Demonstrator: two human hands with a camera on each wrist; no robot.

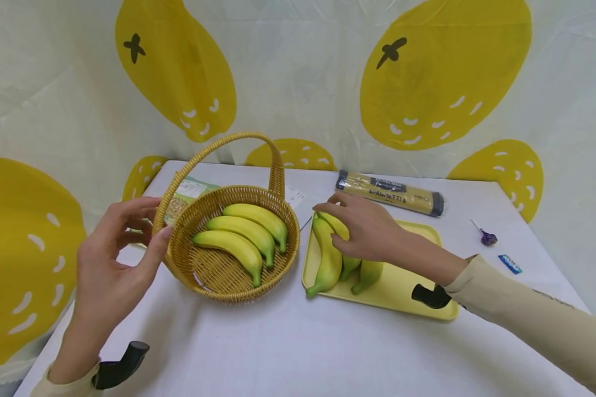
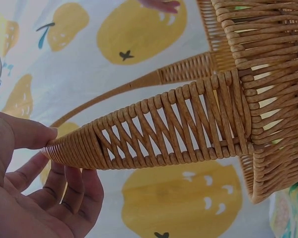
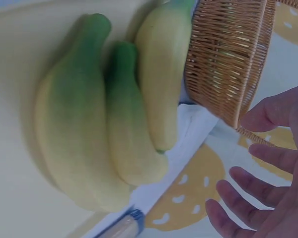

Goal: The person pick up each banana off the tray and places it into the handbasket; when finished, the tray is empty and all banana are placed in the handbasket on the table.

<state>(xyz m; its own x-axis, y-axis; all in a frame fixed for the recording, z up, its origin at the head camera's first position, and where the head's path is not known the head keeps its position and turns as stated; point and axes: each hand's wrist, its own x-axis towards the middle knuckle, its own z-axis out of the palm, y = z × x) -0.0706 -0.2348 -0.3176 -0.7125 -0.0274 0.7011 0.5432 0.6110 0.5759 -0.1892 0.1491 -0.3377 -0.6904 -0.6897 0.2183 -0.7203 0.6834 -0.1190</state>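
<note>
My left hand [image 1: 121, 256] pinches the handle of a wicker basket [image 1: 218, 298] between thumb and fingers, at its left side. The left wrist view shows the thumb on one edge of the woven handle [image 2: 164, 124] and the fingertips on the other. Inside the basket, three bananas [image 1: 235, 248] lie side by side. To its right, three more bananas [image 1: 326, 259] lie on a yellow tray [image 1: 402, 295]. Over these hovers my right hand [image 1: 365, 226], partly hiding them; in the right wrist view its fingers [image 3: 248, 188] are spread and hold nothing.
A spaghetti pack [image 1: 389, 193] lies behind the tray. Off to the right are a purple-wrapped lollipop [image 1: 488, 237] and a small blue packet [image 1: 510, 263]. A green printed packet [image 1: 189, 190] sits partly hidden behind the basket. A fruit-print curtain [image 1: 298, 82] hangs behind the white table [image 1: 288, 353].
</note>
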